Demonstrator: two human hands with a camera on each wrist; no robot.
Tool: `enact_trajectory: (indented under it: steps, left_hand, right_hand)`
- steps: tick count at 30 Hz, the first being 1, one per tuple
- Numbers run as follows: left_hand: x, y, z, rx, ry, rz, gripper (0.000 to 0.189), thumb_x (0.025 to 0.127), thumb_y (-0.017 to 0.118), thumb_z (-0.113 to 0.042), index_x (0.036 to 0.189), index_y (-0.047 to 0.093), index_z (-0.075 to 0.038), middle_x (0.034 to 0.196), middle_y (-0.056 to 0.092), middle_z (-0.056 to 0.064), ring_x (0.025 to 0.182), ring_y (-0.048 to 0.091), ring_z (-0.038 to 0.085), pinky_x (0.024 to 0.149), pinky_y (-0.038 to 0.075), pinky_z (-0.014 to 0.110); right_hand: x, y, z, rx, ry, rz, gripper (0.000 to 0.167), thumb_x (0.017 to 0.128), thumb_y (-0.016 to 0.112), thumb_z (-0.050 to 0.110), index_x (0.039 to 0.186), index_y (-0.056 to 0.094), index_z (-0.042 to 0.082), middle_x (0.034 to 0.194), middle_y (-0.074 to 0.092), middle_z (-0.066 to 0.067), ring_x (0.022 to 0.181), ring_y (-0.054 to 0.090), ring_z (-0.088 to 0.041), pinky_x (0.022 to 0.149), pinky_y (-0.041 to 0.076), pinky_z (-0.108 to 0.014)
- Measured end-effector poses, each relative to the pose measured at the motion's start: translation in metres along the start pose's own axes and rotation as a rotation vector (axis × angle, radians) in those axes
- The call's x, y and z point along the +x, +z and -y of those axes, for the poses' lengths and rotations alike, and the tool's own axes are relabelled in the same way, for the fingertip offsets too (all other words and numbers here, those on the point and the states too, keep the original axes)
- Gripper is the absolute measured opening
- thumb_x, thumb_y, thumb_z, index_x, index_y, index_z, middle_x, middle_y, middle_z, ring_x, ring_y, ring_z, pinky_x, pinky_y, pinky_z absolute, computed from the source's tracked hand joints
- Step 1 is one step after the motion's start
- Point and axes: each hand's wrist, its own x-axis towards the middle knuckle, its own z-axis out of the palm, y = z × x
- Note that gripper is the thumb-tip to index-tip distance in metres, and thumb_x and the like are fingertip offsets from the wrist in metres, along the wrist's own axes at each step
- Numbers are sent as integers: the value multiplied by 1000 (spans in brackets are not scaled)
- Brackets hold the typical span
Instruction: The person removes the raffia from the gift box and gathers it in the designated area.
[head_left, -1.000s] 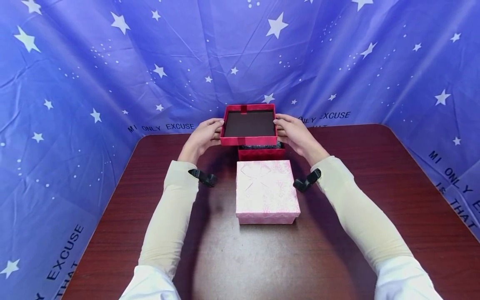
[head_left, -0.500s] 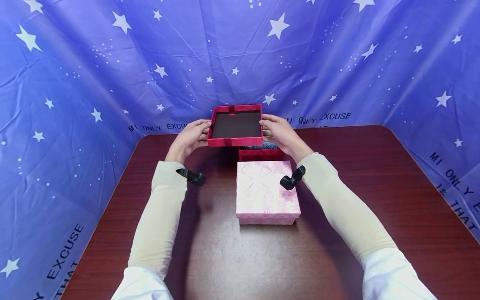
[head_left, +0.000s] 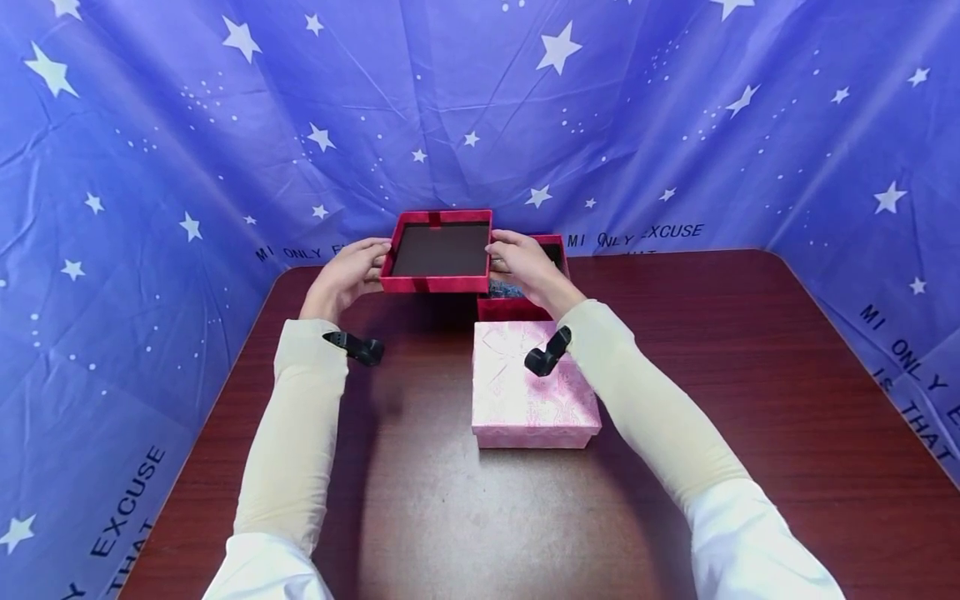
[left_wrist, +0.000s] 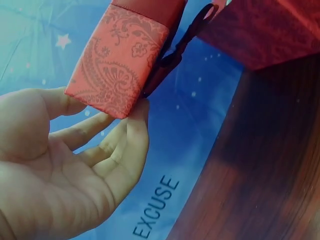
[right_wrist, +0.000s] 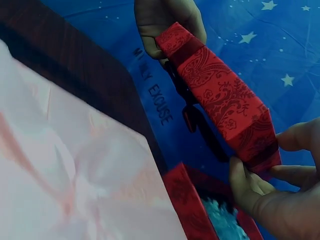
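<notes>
Left hand (head_left: 341, 275) and right hand (head_left: 527, 265) hold up a lid (head_left: 441, 250) left of the red box (head_left: 512, 310), pink box (head_left: 506, 396) in front.

The fingers of the left hand (head_left: 347, 271) and right hand (head_left: 527, 268) carry a red lid (head_left: 441, 250) toward the person's left, baring more of the red box (head_left: 513, 311) hidden a second ago. The box's far rim (head_left: 553, 239) now shows beyond the right fingers, while the black wrist camera (head_left: 549, 352) behind them moves inward across the pink box (head_left: 517, 392).
</notes>
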Motion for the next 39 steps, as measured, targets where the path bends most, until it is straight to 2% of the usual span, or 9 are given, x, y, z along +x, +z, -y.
enact_trajectory:
  steps: [9,15,19,22,26,28,30,35,39]
  left_hand:
    - [-6,-28,8,52,-13,-64,43,103,41,-25,144,40,-13,80,58,-8,65,59,3,70,53,26]
    - [-7,-37,14,40,-26,-96,44,103,40,-25,146,38,-13,75,56,-10,63,57,2,65,52,23]
    - [-6,-43,20,44,-56,-113,45,103,39,-25,147,36,-14,79,60,-10,67,59,3,64,52,22]
    - [-5,-46,25,49,-81,-119,46,103,39,-24,148,34,-14,91,62,-7,72,60,3,65,53,22]
    - [-3,-50,33,102,-105,-136,47,104,36,-25,150,31,-16,124,55,6,84,58,4,70,52,21]
    - [-2,-51,37,136,-110,-148,48,104,35,-26,151,30,-17,138,46,11,92,56,5,72,51,20]
    - [-1,-53,42,153,-113,-160,47,104,33,-28,150,31,-18,144,42,12,97,55,7,73,51,20]
    - [3,-55,51,157,-107,-184,46,105,32,-27,149,33,-15,129,50,8,94,56,6,77,50,24]
    - [5,-55,57,150,-120,-206,46,104,34,-26,148,34,-15,114,54,2,87,55,4,77,48,26]
  right_hand:
    - [13,30,-7,40,25,27,55,97,48,6,149,30,9,142,45,-16,122,54,-31,102,47,-39]
    - [19,47,-11,44,33,19,56,95,49,3,148,31,5,141,46,-18,123,52,-33,102,46,-41]
    - [24,57,-15,12,37,0,55,95,49,3,147,33,4,140,48,-18,121,54,-32,100,48,-40]
    - [26,62,-19,-17,38,-18,52,95,49,4,146,36,3,137,49,-19,113,56,-28,99,50,-39]
    - [29,69,-23,-41,55,-22,51,95,49,4,145,37,3,134,51,-20,101,55,-24,97,50,-38]
    - [30,72,-25,-49,71,-14,52,94,48,3,145,37,2,133,51,-21,102,54,-25,98,50,-38]
    - [31,74,-26,-60,91,-5,53,94,48,2,146,35,3,135,50,-21,108,54,-27,99,50,-38]
    - [35,80,-31,-81,128,-1,55,94,46,0,148,32,3,138,47,-21,124,49,-31,100,49,-38]
    - [40,83,-36,-106,146,-10,57,93,45,-2,148,31,2,138,47,-20,120,50,-28,98,50,-38]
